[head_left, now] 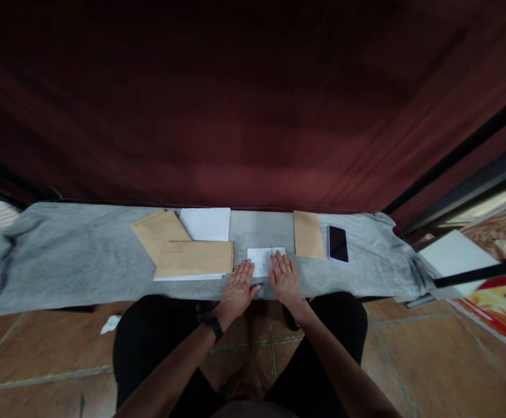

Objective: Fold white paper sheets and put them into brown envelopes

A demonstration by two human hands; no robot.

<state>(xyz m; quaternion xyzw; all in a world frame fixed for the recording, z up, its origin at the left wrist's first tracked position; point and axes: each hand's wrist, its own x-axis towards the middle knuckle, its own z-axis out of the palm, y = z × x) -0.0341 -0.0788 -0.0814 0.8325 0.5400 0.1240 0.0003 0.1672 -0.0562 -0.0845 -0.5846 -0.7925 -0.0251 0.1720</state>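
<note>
A small white sheet of paper (260, 262), perhaps folded, lies flat on the grey cloth in front of me. My left hand (238, 284) rests at its left edge with the fingers stretched out. On its right part lies my right hand (284, 278), flat, with its fingertips on the paper. Just left of my left hand is a stack of long brown envelopes (196, 258), with white paper showing under its front edge. A brown envelope (309, 234) lies to the right of my right hand.
Behind the stack are more brown envelopes (159, 229) and white sheets (207, 223). A phone (338, 244) lies on the right of the grey cloth (83, 255). Dark red fabric (244, 133) rises along the back edge. My knees are under the front edge, above a tiled floor (427, 360).
</note>
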